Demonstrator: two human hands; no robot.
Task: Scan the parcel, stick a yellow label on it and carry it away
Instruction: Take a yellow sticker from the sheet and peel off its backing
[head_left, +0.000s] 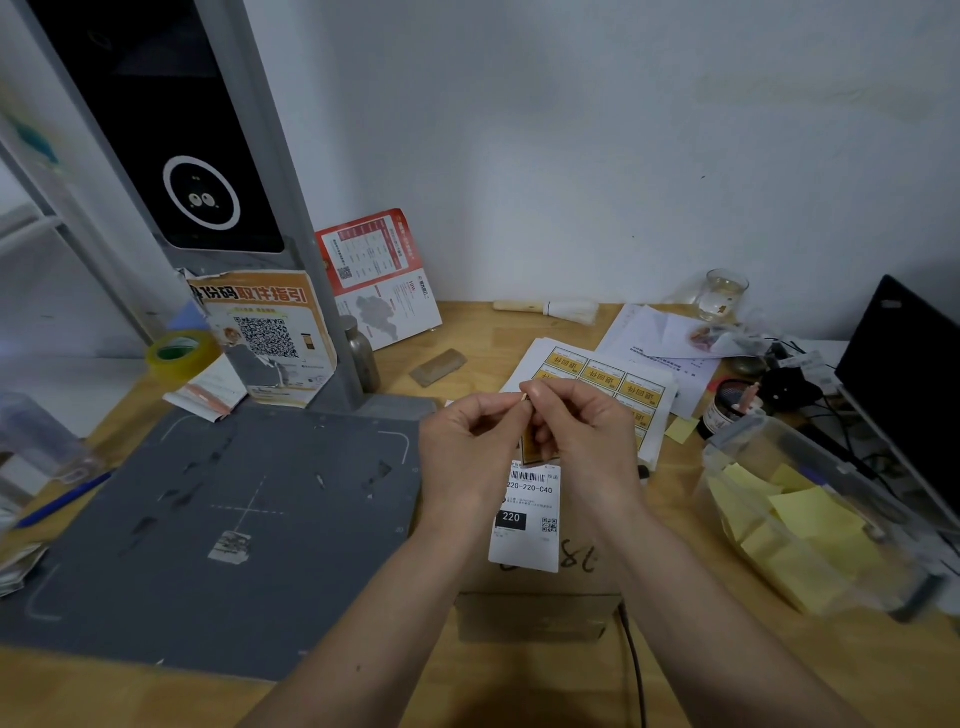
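Observation:
A brown cardboard parcel lies on the wooden desk under my forearms, with a white shipping label on its top. My left hand and my right hand meet above the parcel's far edge. Between their pinched fingertips hangs a yellow label, mostly hidden by the fingers. Just beyond my hands lies the sheet of yellow labels. The scanner's grey pad lies left of the parcel, below its upright post.
A clear plastic box of yellow notes stands right of the parcel. A dark monitor, cables and a small jar crowd the far right. Tape roll, a metal bottle, papers, a brush and a glass sit along the back.

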